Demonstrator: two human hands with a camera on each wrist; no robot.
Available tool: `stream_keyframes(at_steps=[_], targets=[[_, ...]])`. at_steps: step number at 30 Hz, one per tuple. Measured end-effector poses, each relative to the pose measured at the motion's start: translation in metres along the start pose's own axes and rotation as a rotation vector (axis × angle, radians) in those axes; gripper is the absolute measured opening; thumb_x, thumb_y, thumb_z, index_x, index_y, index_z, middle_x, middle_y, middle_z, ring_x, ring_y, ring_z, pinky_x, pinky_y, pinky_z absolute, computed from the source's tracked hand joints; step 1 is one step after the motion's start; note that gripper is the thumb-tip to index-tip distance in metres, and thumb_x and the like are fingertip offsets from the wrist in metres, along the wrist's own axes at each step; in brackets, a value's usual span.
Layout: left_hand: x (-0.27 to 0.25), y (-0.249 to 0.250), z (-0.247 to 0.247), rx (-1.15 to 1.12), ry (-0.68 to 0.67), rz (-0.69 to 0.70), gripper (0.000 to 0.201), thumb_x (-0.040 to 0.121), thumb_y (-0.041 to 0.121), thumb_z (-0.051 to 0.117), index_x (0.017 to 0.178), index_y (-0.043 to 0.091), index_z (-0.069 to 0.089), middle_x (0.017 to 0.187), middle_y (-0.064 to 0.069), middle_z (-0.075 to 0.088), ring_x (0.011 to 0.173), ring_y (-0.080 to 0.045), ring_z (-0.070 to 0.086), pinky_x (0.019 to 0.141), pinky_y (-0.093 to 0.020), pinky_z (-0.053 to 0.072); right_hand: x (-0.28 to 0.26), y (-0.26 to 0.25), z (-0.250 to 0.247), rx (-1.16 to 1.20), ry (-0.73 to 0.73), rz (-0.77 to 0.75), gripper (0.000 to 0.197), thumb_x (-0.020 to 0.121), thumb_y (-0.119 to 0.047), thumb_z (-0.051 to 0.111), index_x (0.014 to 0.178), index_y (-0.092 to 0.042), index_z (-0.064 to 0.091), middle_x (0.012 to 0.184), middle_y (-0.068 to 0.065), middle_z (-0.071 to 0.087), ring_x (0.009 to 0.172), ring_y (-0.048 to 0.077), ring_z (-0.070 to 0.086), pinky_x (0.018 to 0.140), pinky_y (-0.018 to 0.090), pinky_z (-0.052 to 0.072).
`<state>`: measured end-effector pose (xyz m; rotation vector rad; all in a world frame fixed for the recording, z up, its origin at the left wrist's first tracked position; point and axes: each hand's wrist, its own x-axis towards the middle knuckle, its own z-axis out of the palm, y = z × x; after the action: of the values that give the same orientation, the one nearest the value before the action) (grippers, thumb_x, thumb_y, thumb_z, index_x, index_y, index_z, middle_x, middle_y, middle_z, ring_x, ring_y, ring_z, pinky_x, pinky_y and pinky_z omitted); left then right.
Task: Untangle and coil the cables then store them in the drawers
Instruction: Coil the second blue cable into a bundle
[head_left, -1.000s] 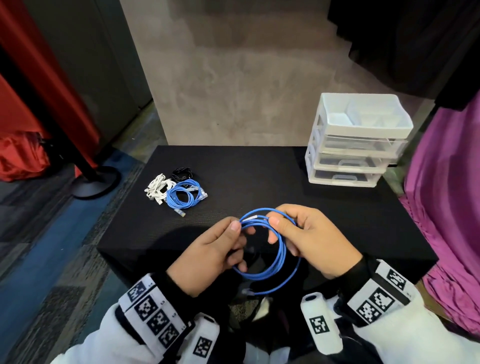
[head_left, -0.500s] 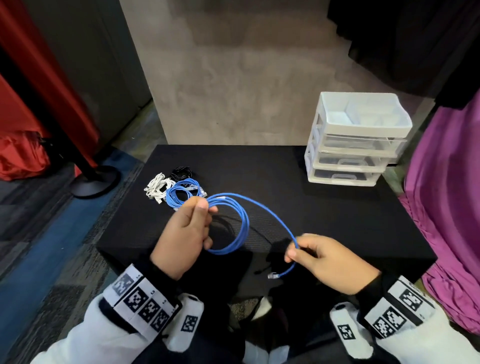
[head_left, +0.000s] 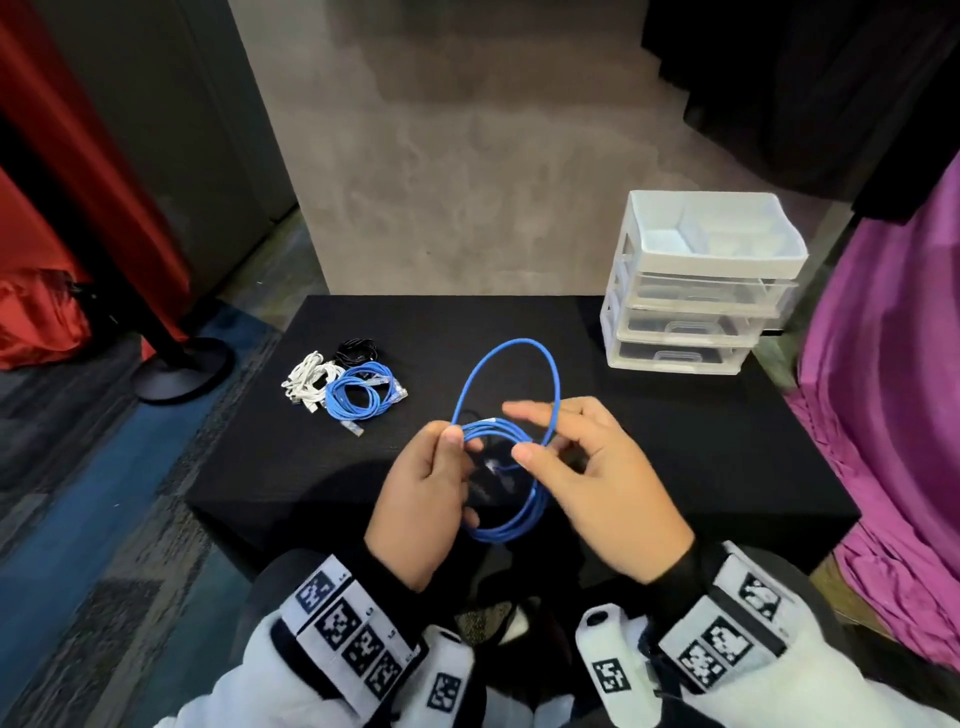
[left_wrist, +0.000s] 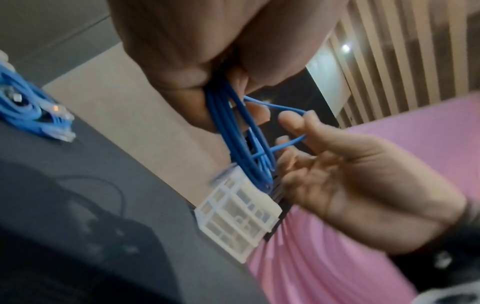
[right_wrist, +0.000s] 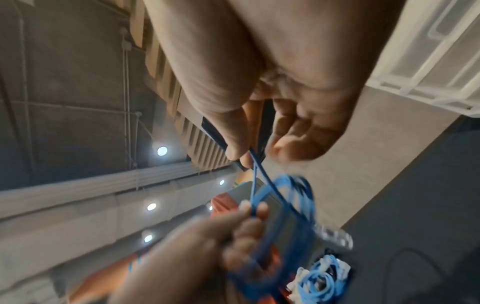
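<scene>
The blue cable (head_left: 506, 441) is looking light and springy, likely to uncoil if released, so it is best held where the loops bunch together. The left hand (head_left: 423, 499) is pinching that bunch between thumb and fingers, in front of the drawer unit (head_left: 696, 291) and above the black table (head_left: 675, 441). The right hand (head_left: 597, 488) is pinching one wider loop, its other fingers spread. The cable is thin, glossy and gathered in several rings
</scene>
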<state>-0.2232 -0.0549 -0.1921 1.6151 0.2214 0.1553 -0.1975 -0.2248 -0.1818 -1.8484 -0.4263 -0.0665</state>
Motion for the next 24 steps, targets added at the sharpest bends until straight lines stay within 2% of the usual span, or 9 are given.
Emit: stream_keyframes(at_steps=[2, 3, 5, 9, 11, 14, 18, 21, 24], targets=[[-0.008, 0.01, 0.005, -0.169, -0.053, -0.094, 0.031, 0.11, 0.022, 0.036, 0.091, 0.01, 0.056, 0.054, 0.012, 0.039, 0.043, -0.002, 0.031, 0.041, -0.021, 0.037, -0.005, 0.006, 0.009, -0.025, -0.001, -0.008, 0.044, 0.098, -0.016, 0.068, 0.136, -0.039, 0.064, 0.115, -0.01, 0.063, 0.097, 0.003, 0.063, 0.093, 0.012, 0.043], [-0.01, 0.013, 0.006, -0.223, -0.082, -0.117, 0.03, 0.11, 0.023, 0.036, 0.091, 0.011, 0.056, 0.055, 0.01, 0.036, 0.044, -0.002, 0.029, 0.042, -0.021, 0.036, -0.006, 0.006, 0.012, 0.06, -0.026, 0.031, 0.045, 0.1, -0.016, 0.064, 0.138, -0.04, 0.061, 0.113, -0.009, 0.068, 0.091, 0.003, 0.064, 0.089, 0.015, 0.046], [-0.013, 0.017, 0.006, -0.316, -0.126, -0.162, 0.03, 0.11, 0.023, 0.036, 0.093, 0.01, 0.056, 0.056, 0.009, 0.037, 0.044, -0.002, 0.028, 0.042, -0.02, 0.034, -0.009, 0.005, 0.018, 0.334, -0.089, 0.146, 0.041, 0.104, -0.012, 0.057, 0.137, -0.035, 0.06, 0.1, -0.004, 0.072, 0.07, 0.013, 0.058, 0.072, 0.024, 0.051], [-0.01, 0.016, -0.001, -0.519, -0.19, -0.288, 0.029, 0.109, 0.026, 0.038, 0.093, 0.01, 0.056, 0.06, 0.005, 0.032, 0.045, -0.004, 0.026, 0.039, -0.018, 0.033, -0.012, 0.007, 0.018, 0.574, -0.162, 0.223, 0.029, 0.101, -0.03, 0.056, 0.128, -0.02, 0.064, 0.078, 0.009, 0.062, 0.067, 0.017, 0.055, 0.063, 0.027, 0.049], [-0.004, 0.017, -0.01, -0.624, -0.214, -0.356, 0.028, 0.108, 0.027, 0.039, 0.092, 0.011, 0.056, 0.062, 0.006, 0.029, 0.046, -0.003, 0.025, 0.037, -0.015, 0.033, -0.013, 0.012, 0.009, 0.502, -0.281, 0.196, 0.036, 0.097, -0.041, 0.056, 0.118, -0.015, 0.069, 0.076, 0.007, 0.058, 0.064, 0.018, 0.051, 0.06, 0.025, 0.046], [0.013, 0.024, -0.039, -0.758, -0.186, -0.361, 0.024, 0.105, 0.027, 0.042, 0.091, 0.012, 0.055, 0.062, 0.008, 0.026, 0.043, -0.001, 0.027, 0.037, -0.011, 0.032, -0.011, 0.027, -0.019, 0.211, -0.297, 0.145, 0.023, 0.101, -0.031, 0.062, 0.091, -0.014, 0.074, 0.069, 0.004, 0.054, 0.058, 0.012, 0.043, 0.055, 0.023, 0.035], [0.031, 0.021, -0.063, -0.514, -0.041, -0.276, 0.027, 0.108, 0.024, 0.042, 0.095, 0.006, 0.057, 0.056, 0.009, 0.031, 0.043, -0.002, 0.027, 0.037, -0.014, 0.031, -0.006, 0.049, -0.049, 0.227, -0.033, 0.334, 0.031, 0.101, -0.024, 0.061, 0.076, -0.009, 0.071, 0.059, 0.008, 0.045, 0.05, 0.014, 0.026, 0.049, 0.027, 0.015], [0.035, 0.002, -0.049, -0.209, 0.081, -0.123, 0.03, 0.111, 0.025, 0.037, 0.095, 0.009, 0.057, 0.055, 0.01, 0.036, 0.04, -0.001, 0.033, 0.041, -0.018, 0.035, -0.003, 0.049, -0.044, 0.269, -0.03, 0.376, 0.031, 0.104, -0.023, 0.056, 0.085, -0.003, 0.07, 0.064, 0.013, 0.057, 0.046, 0.017, 0.032, 0.048, 0.029, 0.021], [0.042, -0.014, -0.039, -0.032, 0.162, 0.015, 0.032, 0.111, 0.026, 0.036, 0.091, 0.013, 0.058, 0.065, 0.005, 0.04, 0.047, -0.003, 0.039, 0.045, -0.024, 0.042, -0.001, 0.039, -0.032, 0.51, 0.017, 0.439, 0.023, 0.105, -0.014, 0.049, 0.096, 0.001, 0.063, 0.073, 0.016, 0.064, 0.045, 0.019, 0.042, 0.049, 0.029, 0.033]])
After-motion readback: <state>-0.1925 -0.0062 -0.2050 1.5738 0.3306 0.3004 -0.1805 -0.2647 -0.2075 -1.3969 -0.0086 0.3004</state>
